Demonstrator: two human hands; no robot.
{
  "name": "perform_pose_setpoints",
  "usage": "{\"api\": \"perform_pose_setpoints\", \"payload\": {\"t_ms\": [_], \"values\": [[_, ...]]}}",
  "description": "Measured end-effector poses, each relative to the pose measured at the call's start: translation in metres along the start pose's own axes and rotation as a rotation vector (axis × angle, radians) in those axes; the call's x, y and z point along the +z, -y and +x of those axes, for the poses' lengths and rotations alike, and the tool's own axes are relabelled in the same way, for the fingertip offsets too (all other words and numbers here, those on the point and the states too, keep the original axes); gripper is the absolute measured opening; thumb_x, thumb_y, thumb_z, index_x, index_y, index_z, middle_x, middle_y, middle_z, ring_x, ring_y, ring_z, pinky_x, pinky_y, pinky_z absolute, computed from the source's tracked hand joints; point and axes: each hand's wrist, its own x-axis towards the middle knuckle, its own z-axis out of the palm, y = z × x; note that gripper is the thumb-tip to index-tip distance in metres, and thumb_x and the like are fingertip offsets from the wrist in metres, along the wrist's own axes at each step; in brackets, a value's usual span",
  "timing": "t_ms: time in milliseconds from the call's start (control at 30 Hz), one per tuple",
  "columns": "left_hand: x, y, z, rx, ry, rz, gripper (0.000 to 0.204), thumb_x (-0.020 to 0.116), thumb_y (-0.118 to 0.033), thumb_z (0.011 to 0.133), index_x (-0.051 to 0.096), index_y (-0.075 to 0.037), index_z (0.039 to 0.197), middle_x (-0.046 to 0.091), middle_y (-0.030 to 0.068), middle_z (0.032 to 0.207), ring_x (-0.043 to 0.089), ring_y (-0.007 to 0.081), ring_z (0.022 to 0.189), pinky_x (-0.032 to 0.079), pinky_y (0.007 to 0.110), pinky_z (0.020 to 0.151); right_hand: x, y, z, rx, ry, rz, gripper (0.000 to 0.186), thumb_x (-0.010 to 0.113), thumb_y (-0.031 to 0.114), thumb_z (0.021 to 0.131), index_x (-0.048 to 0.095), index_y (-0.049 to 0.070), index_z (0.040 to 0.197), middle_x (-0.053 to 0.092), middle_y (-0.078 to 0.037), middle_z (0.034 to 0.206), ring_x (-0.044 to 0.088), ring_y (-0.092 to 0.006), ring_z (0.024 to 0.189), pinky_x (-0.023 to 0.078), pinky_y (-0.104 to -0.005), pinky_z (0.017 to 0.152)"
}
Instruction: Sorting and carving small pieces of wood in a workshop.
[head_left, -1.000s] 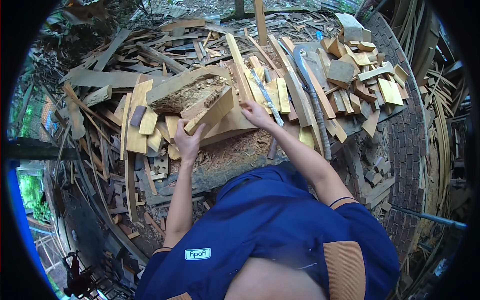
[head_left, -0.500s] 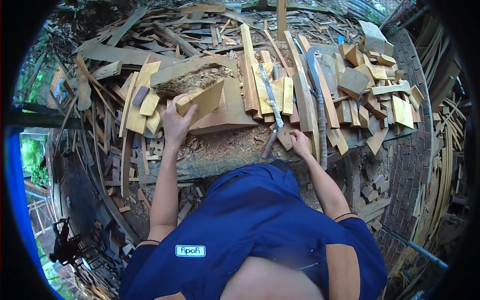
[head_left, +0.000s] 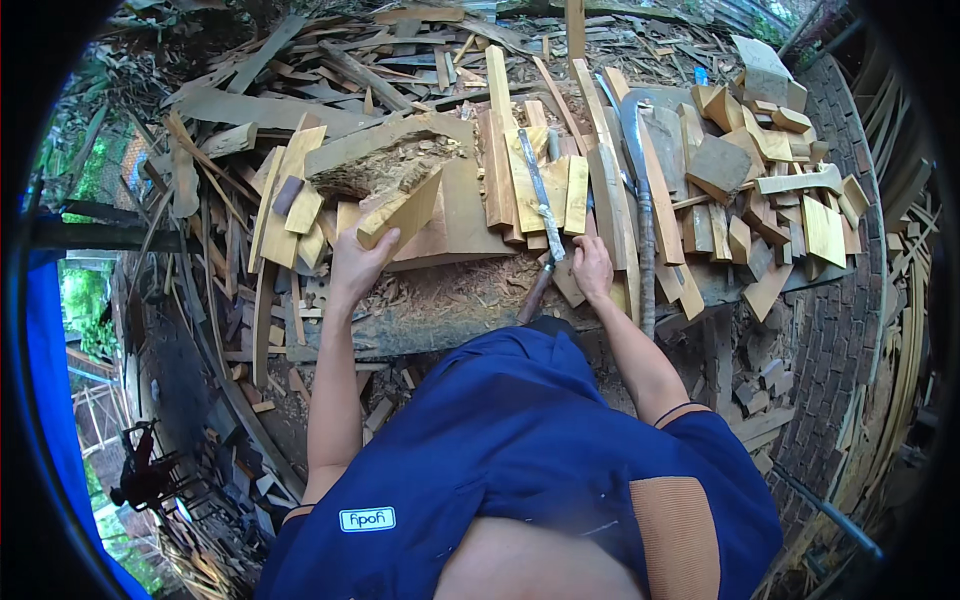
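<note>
Toward the bench's (head_left: 400,334) front edge, my left hand (head_left: 359,268) is clamped on the wooden block (head_left: 411,210); one face looks flat already, what remains I can't judge. My right hand (head_left: 592,268), grip unclear, rests beside the unheld knife (head_left: 546,212).

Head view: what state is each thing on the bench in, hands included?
Left hand: gripping the wooden board
Wooden board: held, tilted
Right hand: fingers bent, grip unclear
Long knife: lying down, blade bare, unheld
Sickle: lying down, blade bare, unheld
Wood block: resting on the bench
Offcuts: loosely heaped
Bench: littered with shavings
</note>
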Motion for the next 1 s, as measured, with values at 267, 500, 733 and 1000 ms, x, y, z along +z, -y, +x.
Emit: {"api": "perform_pose_setpoints", "payload": {"t_ms": [267, 500, 733, 1000], "values": [[0.02, -0.022, 0.002, 0.094, -0.093, 0.232, 0.041, 0.071, -0.025, 0.084, 0.067, -0.004, 0.119, 0.073, 0.0198, 0.096, 0.072, 0.0294, 0.089, 0.055, 0.036, 0.078, -0.02, -0.015, 0.016, -0.074, -0.144, -0.058, 0.031, 0.06, 0.004, 0.083, 0.063, 0.007, 0.114, 0.055, -0.014, 0.107, 0.054, -0.0339, 0.102, 0.046, -0.043, 0.087], [0.022, -0.038, 0.017, 0.048, -0.08, 0.349, 0.041, 0.071, -0.03, 0.084, 0.068, -0.006, 0.117, 0.072, 0.0204, 0.097, 0.071, 0.0335, 0.089, 0.055, 0.038, 0.076, -0.02, -0.013, 0.02, 0.119, -0.31, -0.359, 0.057, 0.07, 0.016, 0.081, 0.049, 0.007, 0.133, 0.049, -0.012, 0.123, 0.048, -0.033, 0.114, 0.044, -0.0463, 0.093], [0.016, -0.031, 0.016, 0.078, -0.105, 0.16, 0.031, 0.07, -0.022, 0.088, 0.07, 0.0, 0.109, 0.074, 0.0108, 0.089, 0.067, 0.0141, 0.077, 0.053, 0.03, 0.071, -0.015, -0.032, 0.034, 0.253, -0.122, -0.379, 0.067, 0.078, 0.021, 0.073, 0.045, 0.006, 0.129, 0.049, -0.017, 0.117, 0.05, -0.0362, 0.113, 0.045, -0.047, 0.092], [0.017, -0.022, 0.011, 0.121, -0.227, 0.219, 0.04, 0.072, -0.03, 0.083, 0.07, -0.005, 0.115, 0.072, 0.0209, 0.084, 0.072, 0.0305, 0.078, 0.055, 0.037, 0.068, -0.038, -0.008, 0.039, 0.198, -0.053, -0.152, 0.056, 0.07, 0.017, 0.073, 0.053, 0.002, 0.124, 0.047, -0.019, 0.112, 0.052, -0.039, 0.104, 0.046, -0.046, 0.092]]}}
